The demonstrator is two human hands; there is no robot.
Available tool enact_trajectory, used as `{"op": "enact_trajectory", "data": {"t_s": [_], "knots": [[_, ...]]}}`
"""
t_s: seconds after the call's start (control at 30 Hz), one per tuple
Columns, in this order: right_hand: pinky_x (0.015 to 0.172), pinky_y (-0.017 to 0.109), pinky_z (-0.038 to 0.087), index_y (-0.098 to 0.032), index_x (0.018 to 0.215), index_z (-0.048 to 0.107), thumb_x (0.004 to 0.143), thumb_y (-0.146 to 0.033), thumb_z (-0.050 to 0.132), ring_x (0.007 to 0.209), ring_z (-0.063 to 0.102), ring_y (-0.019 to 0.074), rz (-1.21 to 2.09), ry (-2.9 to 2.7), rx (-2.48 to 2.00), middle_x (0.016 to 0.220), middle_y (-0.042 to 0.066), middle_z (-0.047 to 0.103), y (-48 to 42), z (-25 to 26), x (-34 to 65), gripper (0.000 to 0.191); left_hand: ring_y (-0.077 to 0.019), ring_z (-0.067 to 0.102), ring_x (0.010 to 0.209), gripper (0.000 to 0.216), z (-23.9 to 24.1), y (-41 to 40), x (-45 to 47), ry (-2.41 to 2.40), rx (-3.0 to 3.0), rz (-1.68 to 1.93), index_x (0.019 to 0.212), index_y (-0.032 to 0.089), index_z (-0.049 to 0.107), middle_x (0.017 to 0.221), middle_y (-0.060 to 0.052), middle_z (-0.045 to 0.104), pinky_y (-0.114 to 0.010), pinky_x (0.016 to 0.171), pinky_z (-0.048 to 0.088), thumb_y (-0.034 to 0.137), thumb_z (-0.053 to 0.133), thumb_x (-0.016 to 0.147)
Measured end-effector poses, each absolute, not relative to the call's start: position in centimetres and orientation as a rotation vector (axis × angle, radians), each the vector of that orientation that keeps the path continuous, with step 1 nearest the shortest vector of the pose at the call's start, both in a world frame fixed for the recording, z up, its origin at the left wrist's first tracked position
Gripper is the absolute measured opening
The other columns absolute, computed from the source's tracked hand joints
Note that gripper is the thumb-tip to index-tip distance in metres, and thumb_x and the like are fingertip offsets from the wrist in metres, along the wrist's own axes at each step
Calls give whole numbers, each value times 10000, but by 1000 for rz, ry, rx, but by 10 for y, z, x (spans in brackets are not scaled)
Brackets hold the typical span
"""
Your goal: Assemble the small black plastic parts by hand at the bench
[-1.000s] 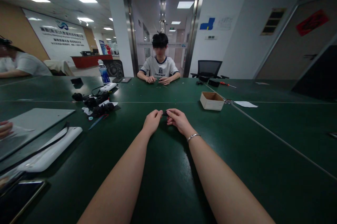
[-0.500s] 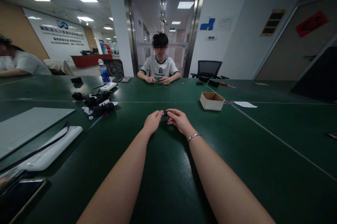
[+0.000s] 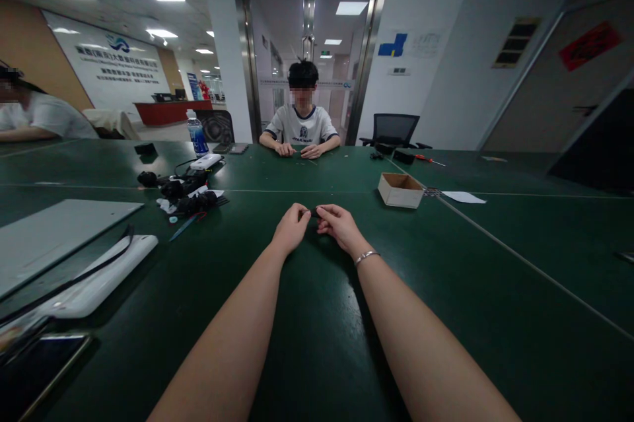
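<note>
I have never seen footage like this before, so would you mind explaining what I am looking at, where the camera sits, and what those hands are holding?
The camera is worn on a person's head and looks forward and down, so the two bare arms reaching in from the bottom are that person's own. No machine is involved. The left hand and right hand meet over a green table and pinch a small dark part between their fingertips; it is too small to identify. On the table lie an open cardboard box to the right, a heap of black parts and cables to the left, and a water bottle further back. Another person sits opposite, working with their own hands.
</note>
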State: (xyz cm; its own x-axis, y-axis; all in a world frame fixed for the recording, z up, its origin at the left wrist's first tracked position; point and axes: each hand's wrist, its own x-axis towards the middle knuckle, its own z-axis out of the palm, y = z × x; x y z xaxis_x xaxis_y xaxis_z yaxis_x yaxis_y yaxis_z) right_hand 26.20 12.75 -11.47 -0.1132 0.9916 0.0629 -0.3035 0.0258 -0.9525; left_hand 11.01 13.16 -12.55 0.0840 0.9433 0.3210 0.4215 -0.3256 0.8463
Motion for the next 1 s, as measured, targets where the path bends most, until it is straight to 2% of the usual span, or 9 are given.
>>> {"op": "enact_trajectory", "data": {"t_s": [0.17, 0.27, 0.67, 0.87, 1.0], "knots": [[463, 195, 549, -111, 907, 616, 757, -232, 752, 469, 558, 86, 1413, -1108, -889, 604, 3, 605, 128, -114, 261, 236, -112, 475, 516, 308, -126, 132, 110, 1211, 1715, 1195, 998, 225, 560, 617, 28, 527, -228, 530, 384, 414, 329, 921], [464, 190, 548, -115, 902, 622, 748, -231, 764, 465, 554, 79, 1403, -1119, -894, 607, -4, 603, 128, -115, 261, 240, -105, 508, 563, 248, -125, 133, 111, 1215, 1689, 1208, 1063, 224, 545, 687, 21, 560, -218, 554, 392, 340, 420, 884], [469, 196, 549, -117, 908, 629, 786, -212, 732, 463, 552, 83, 1415, -1110, -891, 596, -1, 594, 126, -113, 262, 186, -111, 478, 544, 320, -126, 135, 110, 1239, 1628, 1255, 1023, 196, 574, 626, 16, 515, -215, 509, 354, 398, 358, 902], [462, 193, 543, -117, 913, 620, 789, -231, 731, 471, 559, 89, 1430, -1093, -890, 603, 8, 599, 127, -113, 262, 202, -111, 492, 565, 316, -125, 136, 109, 1293, 1610, 1276, 1011, 188, 580, 691, 4, 537, -217, 512, 363, 413, 391, 895], [474, 199, 549, -117, 912, 623, 773, -225, 746, 475, 558, 89, 1429, -1080, -894, 602, 5, 597, 128, -114, 262, 215, -114, 501, 593, 276, -128, 136, 110, 1294, 1638, 1252, 1021, 197, 588, 684, 4, 542, -214, 537, 368, 347, 397, 890]]}}
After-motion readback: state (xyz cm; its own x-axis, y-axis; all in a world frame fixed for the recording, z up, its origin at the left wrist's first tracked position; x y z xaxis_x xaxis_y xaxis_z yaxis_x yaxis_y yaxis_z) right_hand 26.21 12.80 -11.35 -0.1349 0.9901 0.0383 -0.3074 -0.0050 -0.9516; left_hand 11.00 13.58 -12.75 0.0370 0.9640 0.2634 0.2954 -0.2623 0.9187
